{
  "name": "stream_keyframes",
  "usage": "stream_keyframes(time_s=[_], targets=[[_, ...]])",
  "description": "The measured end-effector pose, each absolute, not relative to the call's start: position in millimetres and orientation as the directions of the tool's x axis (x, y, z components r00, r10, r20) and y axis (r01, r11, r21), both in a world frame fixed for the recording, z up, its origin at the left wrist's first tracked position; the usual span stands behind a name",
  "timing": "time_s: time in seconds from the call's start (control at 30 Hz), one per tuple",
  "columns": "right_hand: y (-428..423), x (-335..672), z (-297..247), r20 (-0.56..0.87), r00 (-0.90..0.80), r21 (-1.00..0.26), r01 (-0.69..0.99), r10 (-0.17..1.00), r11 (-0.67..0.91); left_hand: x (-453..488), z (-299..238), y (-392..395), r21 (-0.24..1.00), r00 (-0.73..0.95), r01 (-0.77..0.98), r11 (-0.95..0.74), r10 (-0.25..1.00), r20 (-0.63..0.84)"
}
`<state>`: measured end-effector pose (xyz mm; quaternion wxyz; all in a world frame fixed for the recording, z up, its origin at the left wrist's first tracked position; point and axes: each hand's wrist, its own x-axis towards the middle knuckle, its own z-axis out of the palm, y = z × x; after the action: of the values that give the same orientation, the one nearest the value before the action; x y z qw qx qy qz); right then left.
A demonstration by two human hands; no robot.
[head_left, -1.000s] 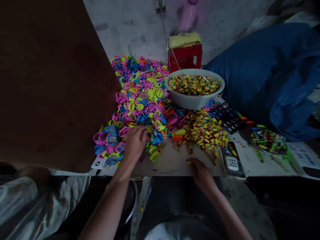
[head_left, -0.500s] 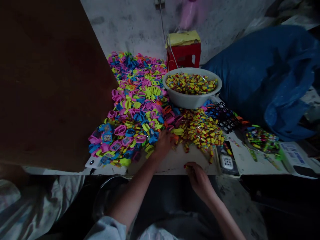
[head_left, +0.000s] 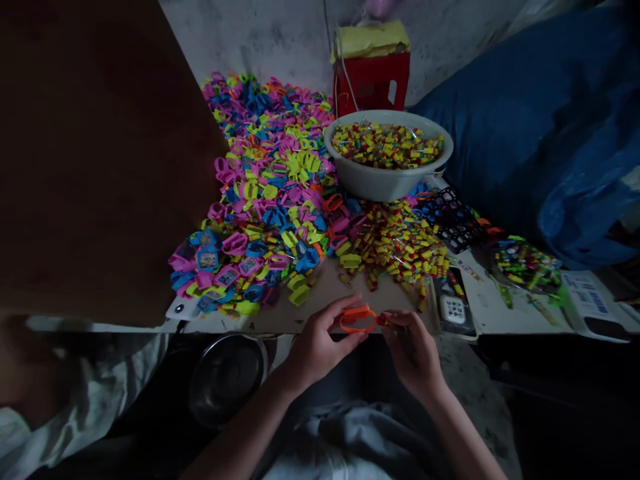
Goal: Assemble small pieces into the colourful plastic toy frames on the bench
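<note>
- A large, dark brown upright panel (head_left: 100,167) stands at the left, with a bulging blue plastic bag (head_left: 520,133) at the far right.
- Between them, a pale flat tabletop (head_left: 327,287) bears a broad pile of pink, yellow, blue and orange plastic loops (head_left: 280,200).
- Right of that pile sits a pale oval basin (head_left: 387,185), filled with small yellow-and-red pieces; a loose heap of similar pieces (head_left: 407,243) lies before it.
- The left hand (head_left: 317,343) is clamped on the left part of an orange oval plastic loop, thumb below and fingers above.
- The right hand (head_left: 415,353) pinches a small piece between thumb and fingers.
- The orange oval plastic loop (head_left: 357,311) is between the hands at the table's front edge, long axis running left to right, right end facing the small piece.
- The small red-tipped piece (head_left: 383,320) points its red end left; whether it touches the loop cannot be told.
</note>
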<state>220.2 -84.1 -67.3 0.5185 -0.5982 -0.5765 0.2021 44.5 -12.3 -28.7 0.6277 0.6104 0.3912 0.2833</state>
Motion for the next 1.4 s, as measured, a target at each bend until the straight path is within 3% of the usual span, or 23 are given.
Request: stream_keyframes(time_s=[0.17, 0.43, 0.6, 0.7, 0.77, 0.87, 0.97, 1.07, 1.2, 1.27, 1.4], targets=[[-84, 218, -59, 0.428, 0.166, -0.739, 0.631, 0.889, 0.238, 44, -24, -8, 0.987, 0.506, 0.158, 0.027, 0.856, -0.104], [-80, 220, -51, 0.462, -0.048, -0.387, 0.887, 0.886, 0.250, 44, -30, -3, 0.943, 0.500, 0.122, 0.310, 0.801, -0.329], [-80, 210, -56, 0.437, -0.096, -0.368, 0.888, 0.894, 0.276, 37, -35, 3, 0.904, 0.544, 0.172, 0.390, 0.728, -0.418], [-69, 206, -62, 0.367, -0.076, -0.407, 0.883, 0.927, 0.234, 29, -30, 12, 0.905, 0.504, 0.206, 0.372, 0.752, -0.424], [-56, 205, -73, 0.323, -0.047, -0.421, 0.887, 0.945, 0.188, 16, -22, 26, 0.935, 0.397, 0.228, 0.271, 0.851, -0.344], [-35, 206, -98, 0.292, -0.021, -0.375, 0.917, 0.956, 0.135, -21, -6, 60, 0.948, 0.150, 0.320, -0.001, 0.987, -0.049], [-23, 200, -125, 0.254, -0.083, -0.301, 0.940, 0.964, 0.160, -72, 10, 105, 0.824, -0.109, 0.538, -0.178, 0.954, 0.278], [-22, 191, -139, 0.245, -0.105, -0.284, 0.943, 0.964, 0.175, -119, 17, 145, 0.675, -0.282, 0.734, -0.081, 0.867, 0.411], [-29, 189, -137, 0.253, -0.055, -0.276, 0.953, 0.966, 0.127, -150, 10, 172, 0.573, -0.293, 0.818, 0.047, 0.892, 0.344], [-33, 194, -134, 0.228, -0.013, -0.287, 0.955, 0.974, 0.080, -150, 5, 174, 0.468, -0.243, 0.883, 0.041, 0.892, 0.380], [-44, 205, -134, 0.146, 0.056, -0.498, 0.867, 0.988, 0.024, -118, -2, 159, 0.315, -0.151, 0.948, -0.048, 0.803, 0.577]])
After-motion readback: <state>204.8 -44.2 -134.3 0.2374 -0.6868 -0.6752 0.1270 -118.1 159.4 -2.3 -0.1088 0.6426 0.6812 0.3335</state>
